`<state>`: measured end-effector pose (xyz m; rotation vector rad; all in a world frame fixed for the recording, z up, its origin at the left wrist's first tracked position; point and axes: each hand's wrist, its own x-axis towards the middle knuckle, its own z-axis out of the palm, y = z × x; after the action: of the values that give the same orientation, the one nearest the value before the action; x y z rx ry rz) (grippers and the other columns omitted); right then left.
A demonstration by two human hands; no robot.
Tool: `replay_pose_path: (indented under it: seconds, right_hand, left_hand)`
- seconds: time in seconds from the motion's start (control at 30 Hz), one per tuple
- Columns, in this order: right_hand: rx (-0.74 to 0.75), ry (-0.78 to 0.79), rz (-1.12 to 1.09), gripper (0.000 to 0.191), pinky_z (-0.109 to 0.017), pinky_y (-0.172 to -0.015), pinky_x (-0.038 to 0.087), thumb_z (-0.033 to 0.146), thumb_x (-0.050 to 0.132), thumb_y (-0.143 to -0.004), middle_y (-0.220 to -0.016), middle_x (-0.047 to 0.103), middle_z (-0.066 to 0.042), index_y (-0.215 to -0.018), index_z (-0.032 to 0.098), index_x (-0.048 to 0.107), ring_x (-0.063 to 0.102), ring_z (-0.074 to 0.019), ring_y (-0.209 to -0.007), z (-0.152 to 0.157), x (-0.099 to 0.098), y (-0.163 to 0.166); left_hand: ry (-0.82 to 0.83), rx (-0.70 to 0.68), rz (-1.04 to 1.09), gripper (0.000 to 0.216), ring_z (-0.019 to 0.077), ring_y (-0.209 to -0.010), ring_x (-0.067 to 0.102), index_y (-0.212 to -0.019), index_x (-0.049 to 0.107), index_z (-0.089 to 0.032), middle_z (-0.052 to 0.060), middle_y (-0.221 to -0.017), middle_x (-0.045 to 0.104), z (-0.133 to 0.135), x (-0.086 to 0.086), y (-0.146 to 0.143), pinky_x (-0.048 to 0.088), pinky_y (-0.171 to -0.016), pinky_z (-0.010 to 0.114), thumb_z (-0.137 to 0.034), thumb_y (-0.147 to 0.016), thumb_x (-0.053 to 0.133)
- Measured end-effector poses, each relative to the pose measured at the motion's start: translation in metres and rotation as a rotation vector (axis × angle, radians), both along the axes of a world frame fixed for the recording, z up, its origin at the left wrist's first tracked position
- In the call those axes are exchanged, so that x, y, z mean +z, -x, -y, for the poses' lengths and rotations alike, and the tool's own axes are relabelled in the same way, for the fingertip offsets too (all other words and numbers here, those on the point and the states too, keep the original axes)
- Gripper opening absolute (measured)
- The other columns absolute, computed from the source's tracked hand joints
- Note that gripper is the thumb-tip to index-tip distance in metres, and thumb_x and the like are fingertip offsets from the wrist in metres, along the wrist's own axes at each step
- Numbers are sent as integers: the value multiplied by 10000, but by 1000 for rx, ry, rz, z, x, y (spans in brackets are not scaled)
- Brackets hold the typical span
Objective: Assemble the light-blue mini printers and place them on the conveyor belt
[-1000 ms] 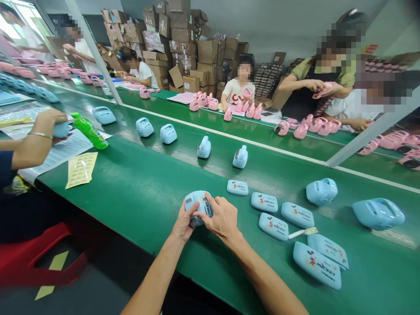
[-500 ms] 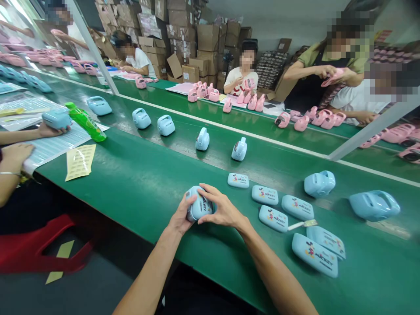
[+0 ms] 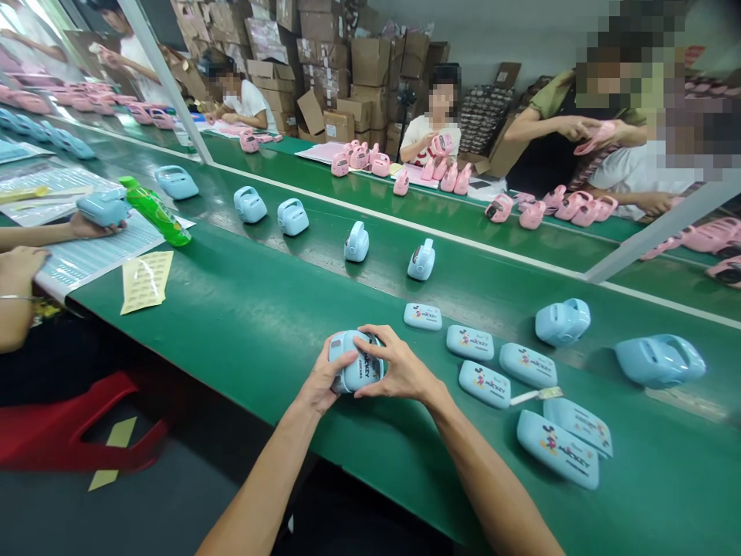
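Observation:
Between my two hands is a light-blue plastic housing (image 3: 350, 377) with a Mickey print on its face. My left hand (image 3: 317, 380) is wrapped round its left side, thumb on the printed face. My right hand (image 3: 402, 366) grips the other side with thumb and fingers, hiding part of the print. To the right of my right hand lie several loose blue Mickey panels (image 3: 485, 383), one of them overlapping another. A thin white stick with a pale flat end (image 3: 526, 397) rests among them.
Blue housings with handles (image 3: 421, 259) stand spaced along the green belt (image 3: 301, 259) beyond my hands. A green bottle (image 3: 155, 212) and a yellow sticker sheet (image 3: 147, 281) lie to the left, near a co-worker's hand (image 3: 96, 226). Pink housings (image 3: 401, 182) line the far side, where other people sit.
The housing has turned slightly in my hands, and more of its left end shows. My fingers have shifted a little on it. The loose panels keep their places.

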<state>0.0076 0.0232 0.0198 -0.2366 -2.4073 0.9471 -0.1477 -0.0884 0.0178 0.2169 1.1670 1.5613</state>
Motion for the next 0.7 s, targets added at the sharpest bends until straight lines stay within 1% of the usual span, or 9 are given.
replay_pose_path:
  seconds: [0.1, 0.23, 0.37, 0.53, 0.6, 0.7]
  right_hand:
    - [-8, -12, -40, 904, -534, -1075, 469, 502, 912, -655, -1453, 515, -165, -1457, 306, 546, 520, -322, -1315, 0, 0, 0]
    - [-9, 13, -54, 900, -523, -1078, 467, 518, 904, -658, -1455, 521, -148, -1459, 321, 543, 526, -308, -1313, 1, 0, 1]
    - [-24, 67, -44, 899, -510, -1092, 460, 539, 917, -620, -1453, 535, -137, -1425, 316, 586, 528, -305, -1321, 5, -1, 4]
    - [-43, 190, 4, 952, -515, -1129, 429, 552, 946, -545, -1468, 539, -115, -1408, 339, 605, 524, -326, -1352, 7, 2, 8]
    - [-20, 225, 20, 944, -521, -1151, 406, 561, 938, -556, -1475, 541, -109, -1410, 338, 604, 523, -327, -1358, 5, 2, 9]
    - [5, 283, 8, 962, -559, -1216, 302, 592, 921, -567, -1525, 509, -106, -1428, 326, 585, 451, -340, -1435, 3, -2, 12]
  left_hand:
    - [-10, -7, -27, 651, 238, -911, 723, -1170, 596, -226, 56, -1026, 734, 0, 5, 0, 597, -790, 347, -267, -611, 928]
    - [-21, -24, 6, 631, 253, -901, 727, -1144, 601, -226, 49, -994, 733, -1, 7, -1, 605, -778, 363, -287, -605, 924]
    - [-40, -9, 51, 594, 254, -904, 728, -1118, 607, -221, 46, -1000, 730, -2, 6, -4, 602, -820, 381, -274, -607, 905]
    - [-30, 32, 112, 567, 252, -921, 719, -1130, 601, -213, 45, -993, 725, -5, -1, -6, 591, -841, 387, -262, -631, 867]
    - [-13, 39, 154, 550, 235, -905, 716, -1132, 603, -207, 51, -1006, 724, -7, -5, -7, 585, -842, 370, -268, -646, 852]
    - [-24, 82, 159, 557, 225, -924, 710, -1139, 606, -210, 50, -1037, 728, -11, -8, -8, 576, -858, 352, -266, -642, 852]
